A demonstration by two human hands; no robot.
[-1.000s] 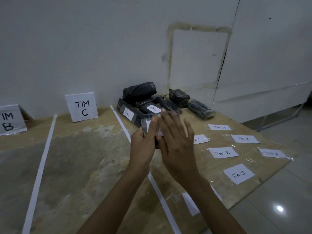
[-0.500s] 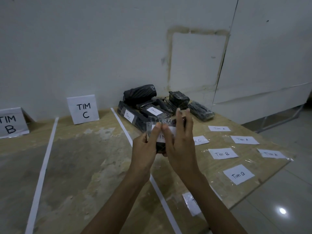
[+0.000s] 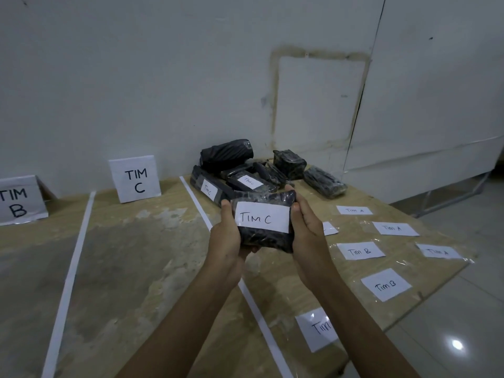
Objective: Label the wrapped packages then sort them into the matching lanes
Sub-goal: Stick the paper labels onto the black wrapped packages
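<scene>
Standing at the wall on the left are the TIM B sign (image 3: 19, 200) and the TIM C sign (image 3: 136, 180). The left hand (image 3: 225, 238) is gripping the left end of the wrapped package (image 3: 261, 241), which is being held above the table (image 3: 141, 268) in front of the pile of packages (image 3: 240, 175), its TIM C label (image 3: 261, 217) facing the camera. The right hand (image 3: 306, 230) is curling round the package's right end. Loose labels (image 3: 360, 251) are lying further right.

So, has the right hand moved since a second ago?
Yes. The right hand has slid right, off the face of the package to its right end, and now partly covers a loose label that lay clear before.
</scene>
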